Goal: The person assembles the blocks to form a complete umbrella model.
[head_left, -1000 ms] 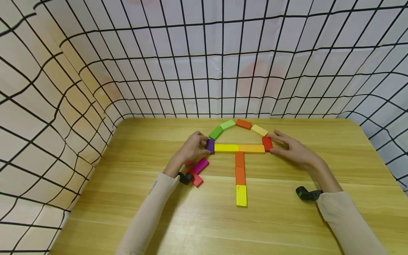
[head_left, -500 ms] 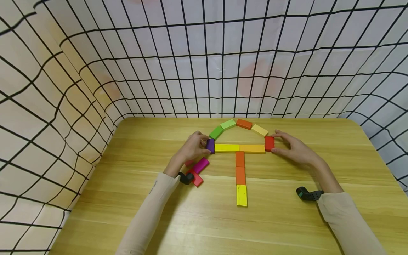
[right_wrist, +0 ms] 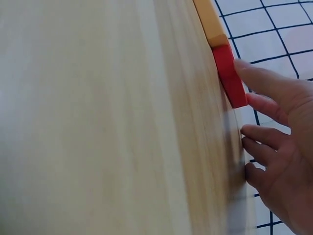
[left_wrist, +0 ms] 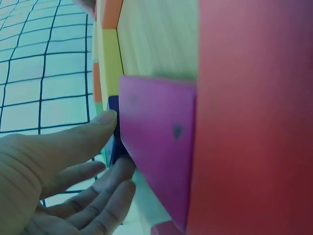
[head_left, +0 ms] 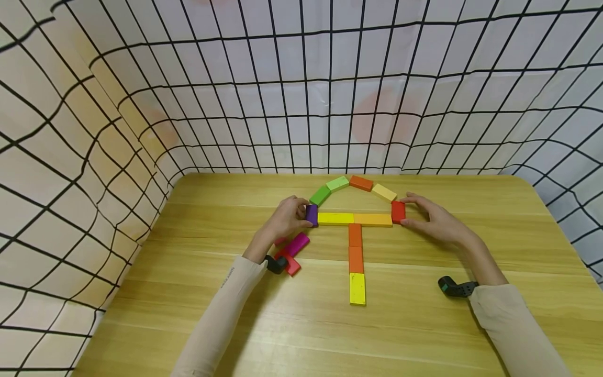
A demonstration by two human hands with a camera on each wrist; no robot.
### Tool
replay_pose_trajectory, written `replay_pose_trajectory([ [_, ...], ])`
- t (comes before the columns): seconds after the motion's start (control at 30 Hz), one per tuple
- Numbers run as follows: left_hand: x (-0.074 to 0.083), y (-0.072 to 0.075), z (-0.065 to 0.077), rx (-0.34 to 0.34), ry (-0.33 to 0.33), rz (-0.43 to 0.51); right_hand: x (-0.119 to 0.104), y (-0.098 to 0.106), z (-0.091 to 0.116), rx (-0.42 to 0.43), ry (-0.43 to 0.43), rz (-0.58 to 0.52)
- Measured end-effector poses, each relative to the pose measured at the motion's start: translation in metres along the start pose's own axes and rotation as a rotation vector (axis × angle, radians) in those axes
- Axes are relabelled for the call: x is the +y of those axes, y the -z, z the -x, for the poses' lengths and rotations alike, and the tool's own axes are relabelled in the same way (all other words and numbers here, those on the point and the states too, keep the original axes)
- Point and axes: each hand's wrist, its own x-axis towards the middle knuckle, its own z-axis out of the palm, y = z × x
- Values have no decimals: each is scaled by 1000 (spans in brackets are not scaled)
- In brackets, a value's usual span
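In the head view my left hand [head_left: 281,218] pinches a dark purple block [head_left: 312,215] between thumb and fingers, at the left end of a flat row. That row is a yellow block [head_left: 335,219] and an amber block [head_left: 373,220]. At its right end, thumb and fingers of my right hand [head_left: 435,221] grip a red block [head_left: 398,212] by its short ends. The right wrist view shows this red block [right_wrist: 229,76] meeting the amber one, the other fingers spread. Above the row, green [head_left: 320,196], light green [head_left: 337,184], orange-red [head_left: 361,183] and pale yellow [head_left: 384,192] blocks form an arc.
Below the row runs a stem of two orange blocks [head_left: 355,259] and a yellow block [head_left: 357,289]. Beside my left wrist lie a magenta block [head_left: 298,244] and red pieces [head_left: 292,265], partly hidden by the wrist camera. Black-gridded cloth [head_left: 311,94] walls the wooden table [head_left: 424,335].
The red block has shifted slightly right, its left side now at the amber block's end rather than overlapping it, and stands straighter. My left hand and the purple block stay in place.
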Motion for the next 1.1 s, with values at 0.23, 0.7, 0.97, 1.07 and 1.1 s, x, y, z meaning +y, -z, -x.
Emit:
replay_pose_trajectory([
  [0.23, 4, 0, 2, -10, 36, 44, -3, 3, -9, -24, 16, 3],
  [0.7, 4, -3, 2, -3, 40, 40, 2, 3, -18, -114, 70, 89],
  [0.97, 3, -4, 2, 1, 32, 42, 2, 2, -17, -113, 77, 87],
  [1.07, 3, -4, 2, 2, 34, 39, 2, 2, -17, -112, 78, 80],
  [1.1, 3, -4, 2, 2, 35, 37, 2, 3, -17, -111, 78, 78],
])
